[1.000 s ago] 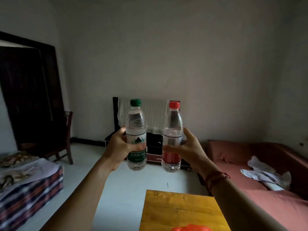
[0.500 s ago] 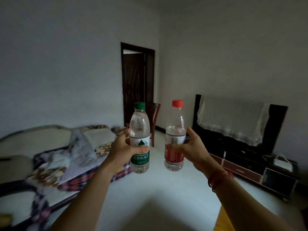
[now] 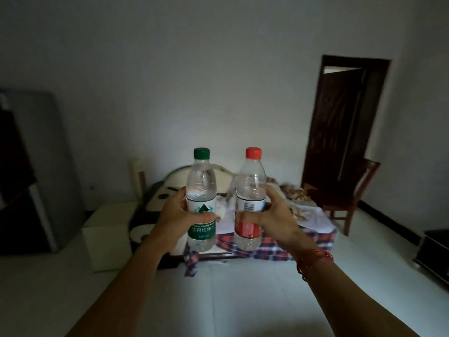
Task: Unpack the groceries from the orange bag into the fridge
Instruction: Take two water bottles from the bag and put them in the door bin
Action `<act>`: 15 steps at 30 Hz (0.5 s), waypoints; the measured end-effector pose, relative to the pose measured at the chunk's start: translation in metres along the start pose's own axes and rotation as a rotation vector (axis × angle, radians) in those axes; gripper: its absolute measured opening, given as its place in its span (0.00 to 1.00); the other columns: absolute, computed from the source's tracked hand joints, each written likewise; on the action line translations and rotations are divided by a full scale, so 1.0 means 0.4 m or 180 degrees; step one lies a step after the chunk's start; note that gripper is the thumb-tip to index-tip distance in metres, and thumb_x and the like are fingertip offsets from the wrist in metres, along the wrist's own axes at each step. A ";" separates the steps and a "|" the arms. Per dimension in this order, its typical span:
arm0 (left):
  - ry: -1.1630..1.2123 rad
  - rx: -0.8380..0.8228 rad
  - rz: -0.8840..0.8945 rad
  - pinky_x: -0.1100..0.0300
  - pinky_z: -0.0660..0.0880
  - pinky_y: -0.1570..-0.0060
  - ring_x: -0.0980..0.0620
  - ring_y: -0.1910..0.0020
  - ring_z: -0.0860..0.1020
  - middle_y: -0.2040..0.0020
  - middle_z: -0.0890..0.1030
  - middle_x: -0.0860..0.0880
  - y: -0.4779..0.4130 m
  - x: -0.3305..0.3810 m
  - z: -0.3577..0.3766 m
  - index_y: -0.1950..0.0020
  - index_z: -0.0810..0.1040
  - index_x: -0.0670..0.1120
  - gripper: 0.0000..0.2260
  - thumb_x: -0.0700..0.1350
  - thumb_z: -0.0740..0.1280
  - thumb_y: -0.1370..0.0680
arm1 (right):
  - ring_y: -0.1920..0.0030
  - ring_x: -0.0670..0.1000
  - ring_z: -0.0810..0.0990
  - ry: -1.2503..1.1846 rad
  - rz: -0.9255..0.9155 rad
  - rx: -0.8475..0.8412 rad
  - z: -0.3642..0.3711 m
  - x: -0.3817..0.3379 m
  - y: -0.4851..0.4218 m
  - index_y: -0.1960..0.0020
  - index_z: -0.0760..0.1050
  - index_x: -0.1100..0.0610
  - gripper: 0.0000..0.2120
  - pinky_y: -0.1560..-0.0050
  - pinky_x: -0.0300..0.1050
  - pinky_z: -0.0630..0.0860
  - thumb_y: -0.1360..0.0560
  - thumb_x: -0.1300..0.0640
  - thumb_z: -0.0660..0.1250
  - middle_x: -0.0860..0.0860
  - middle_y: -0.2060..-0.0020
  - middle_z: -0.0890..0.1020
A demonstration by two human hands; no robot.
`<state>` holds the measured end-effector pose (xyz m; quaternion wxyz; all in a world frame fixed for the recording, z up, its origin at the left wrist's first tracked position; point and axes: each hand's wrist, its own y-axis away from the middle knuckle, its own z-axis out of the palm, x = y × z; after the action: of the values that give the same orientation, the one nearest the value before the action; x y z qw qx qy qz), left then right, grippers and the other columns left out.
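Swung further left since half a second ago: dark door point(image 3: 340, 127) and wooden chair point(image 3: 349, 190) now off to the right, bed point(image 3: 279, 229) dead ahead, grey fridge point(image 3: 41, 166) newly in view at the far left edge. Same two bottles raised side by side at chest height as before, upright, close together but not touching.

Left hand point(image 3: 177, 217) wrapped round the green-capped bottle point(image 3: 201, 200) at its label, thumb across the front, fingers point(image 3: 181, 190) curled shut behind it. Clear water inside, green and white label with a dark triangle mark.

Right hand point(image 3: 274, 215) closed on the red-capped bottle point(image 3: 250, 200) at mid-height, thumb on the near face over the red part of the label, other digits hidden behind the plastic. Red string bracelet point(image 3: 313, 261) on that wrist.

Behind the bottles, rumpled bedding and a red-and-blue plaid blanket point(image 3: 279, 249) hanging over the bed's near edge. Pale cream box point(image 3: 107, 237) on the floor between bed and fridge. Fridge doors shut as far as can be made out in the dim light. Corner of a dark low cabinet point(image 3: 435, 251) at the right edge. Pale floor point(image 3: 218, 300) underfoot
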<state>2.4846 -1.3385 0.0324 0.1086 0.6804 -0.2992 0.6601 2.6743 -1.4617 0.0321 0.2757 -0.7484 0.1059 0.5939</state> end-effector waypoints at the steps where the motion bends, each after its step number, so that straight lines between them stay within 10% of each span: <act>1: -0.0030 0.0137 -0.0004 0.58 0.80 0.59 0.51 0.54 0.85 0.52 0.86 0.50 0.013 0.000 -0.025 0.42 0.77 0.51 0.26 0.33 0.78 0.35 | 0.57 0.50 0.86 -0.0049 -0.0031 -0.0167 0.025 -0.001 -0.016 0.41 0.74 0.50 0.31 0.60 0.41 0.80 0.38 0.68 0.79 0.52 0.55 0.86; 15: -0.0416 0.1979 -0.0211 0.62 0.79 0.59 0.54 0.53 0.84 0.51 0.86 0.51 0.349 0.031 -0.353 0.41 0.78 0.50 0.26 0.32 0.78 0.35 | 0.52 0.44 0.83 -0.0235 -0.0564 -0.1872 0.498 -0.031 -0.033 0.39 0.73 0.52 0.29 0.54 0.41 0.82 0.36 0.61 0.80 0.48 0.49 0.83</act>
<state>2.2896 -1.3765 0.0248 -0.1026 0.7314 -0.0671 0.6708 2.5119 -1.3457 0.0191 0.1018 -0.7803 -0.1462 0.5995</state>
